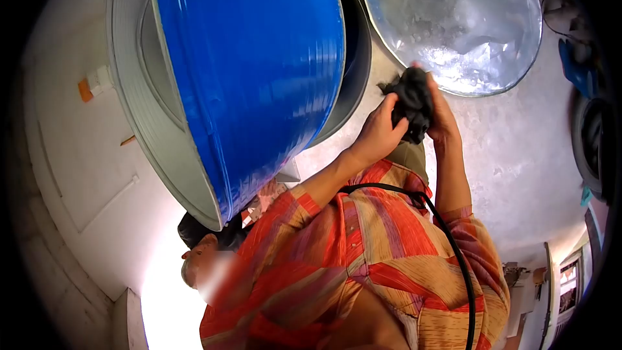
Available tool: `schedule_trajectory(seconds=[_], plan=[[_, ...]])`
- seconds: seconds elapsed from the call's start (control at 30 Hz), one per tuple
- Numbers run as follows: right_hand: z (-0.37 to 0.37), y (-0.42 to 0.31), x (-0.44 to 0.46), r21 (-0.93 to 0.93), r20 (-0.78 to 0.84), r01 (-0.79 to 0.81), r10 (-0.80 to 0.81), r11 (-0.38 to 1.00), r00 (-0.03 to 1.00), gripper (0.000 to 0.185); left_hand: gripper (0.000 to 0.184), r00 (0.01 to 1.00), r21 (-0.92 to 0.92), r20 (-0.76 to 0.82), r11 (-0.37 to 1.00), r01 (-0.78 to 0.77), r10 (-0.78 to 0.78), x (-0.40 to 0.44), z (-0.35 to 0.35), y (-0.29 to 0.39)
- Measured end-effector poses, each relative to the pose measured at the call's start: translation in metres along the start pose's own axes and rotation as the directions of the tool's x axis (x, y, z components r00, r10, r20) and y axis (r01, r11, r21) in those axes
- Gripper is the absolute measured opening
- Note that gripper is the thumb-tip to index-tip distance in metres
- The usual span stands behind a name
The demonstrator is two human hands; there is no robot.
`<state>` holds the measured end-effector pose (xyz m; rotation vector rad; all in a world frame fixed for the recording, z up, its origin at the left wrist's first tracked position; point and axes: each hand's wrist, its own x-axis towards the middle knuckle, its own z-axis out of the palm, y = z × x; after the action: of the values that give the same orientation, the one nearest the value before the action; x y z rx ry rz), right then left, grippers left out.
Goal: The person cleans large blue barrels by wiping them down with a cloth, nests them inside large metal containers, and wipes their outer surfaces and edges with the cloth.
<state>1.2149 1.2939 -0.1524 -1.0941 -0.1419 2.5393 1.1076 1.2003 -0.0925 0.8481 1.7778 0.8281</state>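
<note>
A crumpled black bundle [413,105], soft and cloth-like, is held in front of my body between my two hands. My left hand [378,128] grips its near left side, with the thumb and fingers pressed into it. Against its right side lies my right hand [441,111], fingers curled behind the bundle and partly hidden by it. I cannot make out exactly what the bundle is. Just beyond my hands is a large round, shiny metal basin [489,68]. A big blue drum-shaped body [259,58] rises to the left of my hands.
A wide grey rim [139,84] edges the blue body, and a dark round tub [353,91] shows behind it. Another person [201,262] is at the lower left. A dark round container [589,136] and a blue item [575,68] lie at the right. A black cord [453,246] crosses my shirt.
</note>
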Motion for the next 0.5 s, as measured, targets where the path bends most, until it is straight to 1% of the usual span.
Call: schedule_trajectory(seconds=[0.03,0.07,0.1,0.13,0.17,0.2,0.23,0.27,0.3,0.33,0.37,0.4,0.43,0.47,0.5], plan=[[-0.004,0.005,0.007,-0.031,0.1,-0.098,0.1,0.995,0.99,0.055,0.028,0.999,-0.002,-0.029,1.0,0.025,-0.025,-0.006,-0.007,-0.003],[-0.009,0.013,0.012,-0.004,0.227,-0.192,0.188,0.981,0.956,0.056,0.028,1.0,0.159,-0.014,0.987,0.0,0.002,-0.012,-0.018,0.002],[-0.006,0.016,0.016,0.009,0.355,-0.281,0.26,0.96,0.898,0.056,0.028,0.999,0.318,0.007,0.948,-0.033,0.032,-0.017,-0.029,0.007],[-0.001,0.018,0.019,0.028,0.436,-0.366,0.318,0.93,0.842,0.055,0.026,0.991,0.359,0.031,0.924,-0.13,0.127,-0.02,-0.036,0.013],[0.01,0.019,0.019,0.035,0.518,-0.444,0.364,0.895,0.774,0.055,0.023,0.967,0.478,0.129,0.841,-0.254,0.219,-0.022,-0.043,0.02],[0.019,0.016,0.019,0.059,0.482,-0.456,0.374,0.888,0.792,0.054,0.025,0.954,0.54,0.193,0.787,-0.298,0.229,-0.028,-0.05,0.049],[0.017,0.017,0.028,0.029,0.458,-0.448,0.387,0.893,0.8,0.047,0.032,0.915,0.663,0.284,0.631,-0.403,0.286,-0.034,-0.061,0.081],[0.02,0.012,0.035,0.072,0.487,-0.41,0.327,0.909,0.81,0.041,0.03,0.895,0.652,0.317,0.612,-0.446,0.314,-0.046,-0.075,0.106],[0.025,0.005,0.041,0.118,0.512,-0.371,0.264,0.921,0.817,0.036,0.036,0.881,0.681,0.258,0.572,-0.457,0.396,-0.062,-0.097,0.124],[0.034,-0.011,0.049,0.144,0.464,-0.309,0.212,0.94,0.86,0.03,0.042,0.844,0.767,0.09,0.504,-0.398,0.529,-0.084,-0.124,0.13],[0.02,-0.012,0.085,0.307,0.508,-0.433,0.239,0.848,0.828,0.033,0.048,0.772,0.853,-0.087,0.448,-0.269,0.629,-0.105,-0.148,0.129],[0.039,-0.036,0.088,0.394,0.47,-0.406,0.199,0.825,0.86,0.034,0.054,0.702,0.898,-0.224,0.423,-0.121,0.676,-0.118,-0.163,0.131],[0.049,-0.054,0.109,0.418,0.4,-0.365,0.192,0.832,0.896,0.033,0.07,0.605,0.904,-0.332,0.428,-0.016,0.724,-0.1,-0.165,0.16],[0.056,-0.067,0.139,0.416,0.501,-0.351,0.111,0.839,0.858,0.032,0.07,0.592,0.91,-0.323,0.415,-0.021,0.738,-0.097,-0.168,0.162],[0.055,-0.07,0.186,0.413,0.828,-0.464,-0.111,0.784,0.549,0.033,0.073,0.715,0.827,-0.486,0.529,0.19,0.503,-0.096,-0.169,0.162]])
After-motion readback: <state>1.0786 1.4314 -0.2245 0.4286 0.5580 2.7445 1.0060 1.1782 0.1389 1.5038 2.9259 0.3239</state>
